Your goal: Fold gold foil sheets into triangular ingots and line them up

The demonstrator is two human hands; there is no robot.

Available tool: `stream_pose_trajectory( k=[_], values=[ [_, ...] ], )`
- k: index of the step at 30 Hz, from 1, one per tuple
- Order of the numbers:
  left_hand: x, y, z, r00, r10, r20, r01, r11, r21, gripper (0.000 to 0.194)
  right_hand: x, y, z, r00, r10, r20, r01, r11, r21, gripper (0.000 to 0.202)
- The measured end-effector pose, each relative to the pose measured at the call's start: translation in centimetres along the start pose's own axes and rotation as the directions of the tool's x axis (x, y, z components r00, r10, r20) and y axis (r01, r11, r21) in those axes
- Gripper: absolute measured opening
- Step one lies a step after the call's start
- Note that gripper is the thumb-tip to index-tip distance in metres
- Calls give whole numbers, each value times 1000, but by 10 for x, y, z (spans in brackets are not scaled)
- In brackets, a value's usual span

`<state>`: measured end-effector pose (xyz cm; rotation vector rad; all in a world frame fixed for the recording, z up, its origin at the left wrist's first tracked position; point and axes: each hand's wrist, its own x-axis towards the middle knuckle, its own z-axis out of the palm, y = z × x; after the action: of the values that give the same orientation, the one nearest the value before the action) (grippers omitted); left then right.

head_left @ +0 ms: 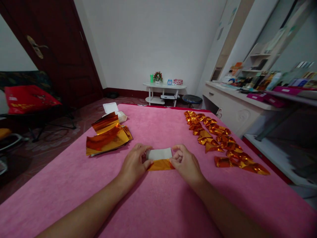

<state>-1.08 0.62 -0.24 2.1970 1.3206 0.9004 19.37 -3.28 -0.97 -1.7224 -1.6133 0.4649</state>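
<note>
A sheet of gold foil paper [160,165] lies on the pink cover in front of me, its near edge folded over so that a gold strip shows below the pale inner side. My left hand [136,159] pinches the sheet's left end between thumb and fingers. At the right end, my right hand [184,162] grips the fold with thumb and curled fingers. To the left rests a loose stack of gold foil sheets [107,140]. Several folded gold foil pieces [210,127] are laid out in rows on the right.
The pink cover [153,129] spreads across the surface under my hands. Behind the foil stack is a white open packet [111,107]. A small white table [164,86], a round stool [192,99] and a cluttered white dresser [237,96] stand beyond; a chair with a red bag [29,99] is at left.
</note>
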Motion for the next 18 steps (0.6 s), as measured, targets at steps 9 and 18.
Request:
stream_pose_trajectory(
  k=[9, 18],
  values=[
    [-8, 15, 2, 863, 431, 264, -484, 854, 189, 18, -5, -13, -7, 952, -296, 78, 306, 928, -211, 18],
    [-14, 32, -5, 869, 357, 342, -464, 827, 318, 22, 8, -7, -7, 950, -292, 111, 307, 939, -157, 19]
  ],
)
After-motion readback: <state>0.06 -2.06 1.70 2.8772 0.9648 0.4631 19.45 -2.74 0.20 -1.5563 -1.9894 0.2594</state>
